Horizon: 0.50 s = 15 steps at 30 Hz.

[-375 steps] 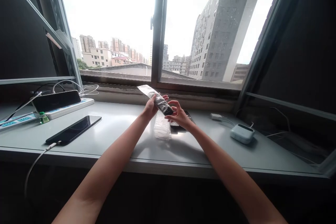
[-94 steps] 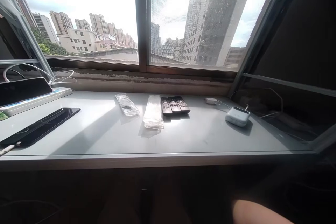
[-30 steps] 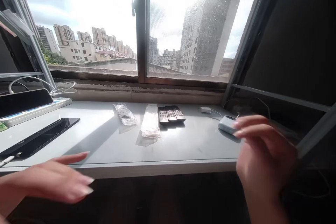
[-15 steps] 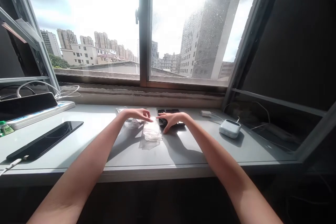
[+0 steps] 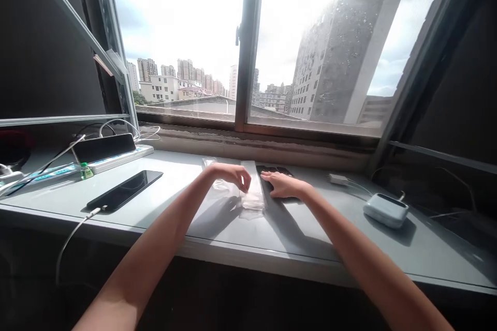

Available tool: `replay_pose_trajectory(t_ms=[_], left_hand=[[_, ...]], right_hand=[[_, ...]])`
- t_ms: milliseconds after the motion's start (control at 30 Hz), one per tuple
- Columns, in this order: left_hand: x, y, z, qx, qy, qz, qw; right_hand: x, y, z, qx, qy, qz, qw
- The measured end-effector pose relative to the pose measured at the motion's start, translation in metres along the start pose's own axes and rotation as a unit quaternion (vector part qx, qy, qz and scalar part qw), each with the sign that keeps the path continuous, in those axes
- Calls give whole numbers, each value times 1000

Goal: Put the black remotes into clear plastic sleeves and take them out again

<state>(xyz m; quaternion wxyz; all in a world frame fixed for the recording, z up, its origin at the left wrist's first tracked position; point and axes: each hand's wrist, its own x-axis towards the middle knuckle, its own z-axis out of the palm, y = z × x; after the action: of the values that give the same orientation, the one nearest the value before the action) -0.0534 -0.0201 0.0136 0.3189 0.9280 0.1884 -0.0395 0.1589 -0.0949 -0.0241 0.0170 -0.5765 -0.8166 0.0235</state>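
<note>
My left hand [image 5: 230, 175] hovers low over the grey sill [image 5: 163, 207] with its fingers curled, the tips pinching the left edge of a pile of clear plastic bags [image 5: 254, 197]. Just left of it, partly hidden by the hand, lies a bagged remote [image 5: 212, 164]. My right hand [image 5: 282, 185] lies flat over a row of black remotes [image 5: 274, 169], fingers stretched toward the bags and covering most of the remotes. Both forearms reach in from the bottom of the view.
A black phone [image 5: 125, 190] on a white cable lies at the left. Behind it sits a power strip [image 5: 116, 158] with a dark device and several cables. A white charger box [image 5: 386, 209] and plug [image 5: 338, 179] sit at the right. The window frame [image 5: 248, 41] rises behind.
My view has swung left. My left hand has curled its fingers onto the bag pile, and my right hand has settled flatter over the remotes.
</note>
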Motion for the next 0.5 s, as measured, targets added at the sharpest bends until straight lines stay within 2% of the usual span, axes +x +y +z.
replay_pose_trajectory(t_ms=[100, 233, 400, 500], left_hand=[[-4, -10, -6, -45, 39, 3, 998], [-8, -24, -14, -107, 113, -24, 988], [-8, -34, -18, -133, 303, -69, 941], [-8, -36, -18, -86, 395, -104, 909]], right_hand=[[2, -1, 6, -23, 26, -10, 999], [4, -1, 7, 1, 90, -19, 996], [5, 5, 5, 57, 202, 4, 978], [6, 11, 1, 99, 305, 47, 946]])
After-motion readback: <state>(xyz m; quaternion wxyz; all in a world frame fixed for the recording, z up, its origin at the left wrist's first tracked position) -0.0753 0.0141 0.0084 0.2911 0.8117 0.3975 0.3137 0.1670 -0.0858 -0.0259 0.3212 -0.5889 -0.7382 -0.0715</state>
